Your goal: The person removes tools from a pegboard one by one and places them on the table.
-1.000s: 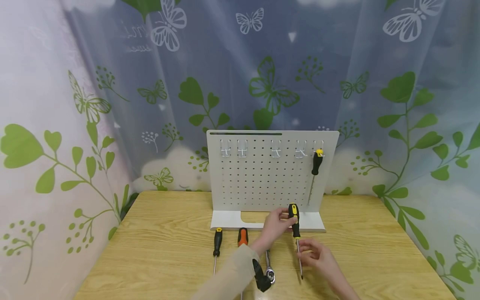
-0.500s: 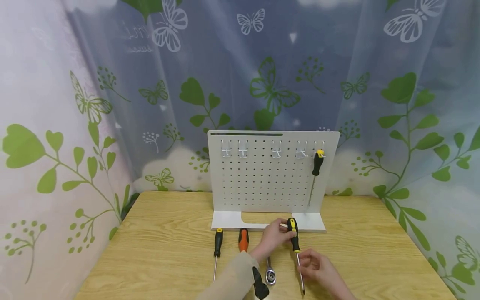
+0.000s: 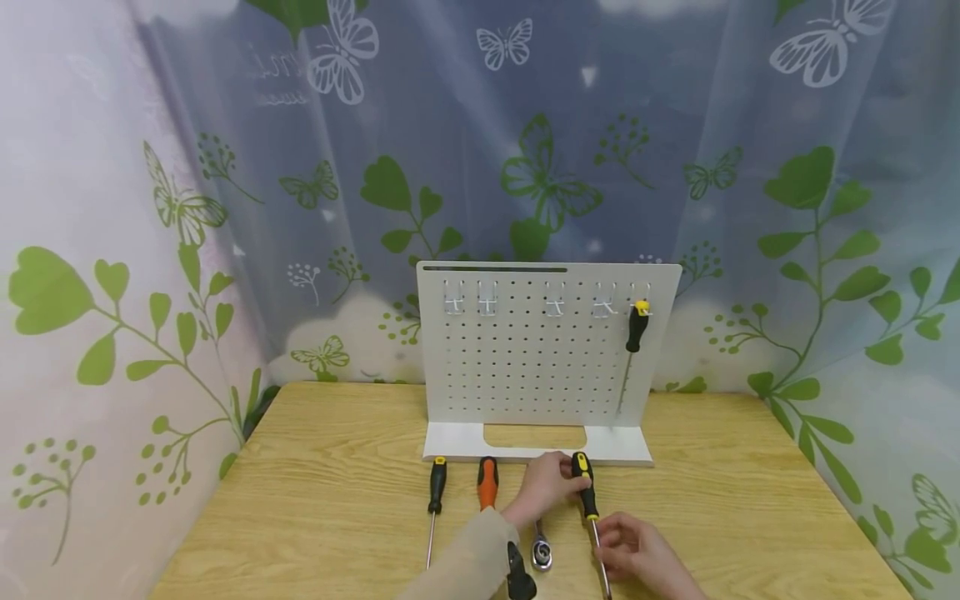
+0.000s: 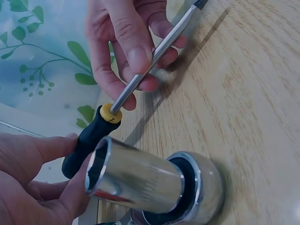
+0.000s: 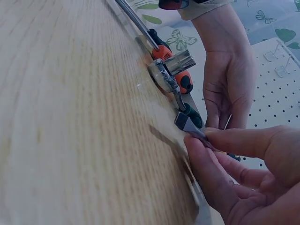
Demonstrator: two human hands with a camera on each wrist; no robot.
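Observation:
A flat-blade screwdriver (image 3: 584, 485) with a black and yellow handle lies between my two hands. My left hand (image 3: 543, 486) pinches its handle between thumb and fingers. On the steel shaft, my right hand (image 3: 637, 552) has thumb and fingertips closed; the right wrist view shows the flat tip (image 5: 185, 124) just beyond them. A shadow on the wood in the left wrist view shows the shaft is off the table. Under my left wrist lies a ratchet wrench (image 3: 542, 552) with a socket (image 4: 140, 176); its handle is mostly hidden.
A white pegboard (image 3: 525, 358) with several hooks stands behind my hands. Another black and yellow screwdriver (image 3: 637, 327) hangs from its right hook. On the wooden table (image 3: 330, 467), a black screwdriver (image 3: 437, 485) and an orange-black one (image 3: 488, 482) lie left of the wrench.
Both hands have brought the screwdriver down and toward me, away from the pegboard base. The hold on handle and shaft looks the same.

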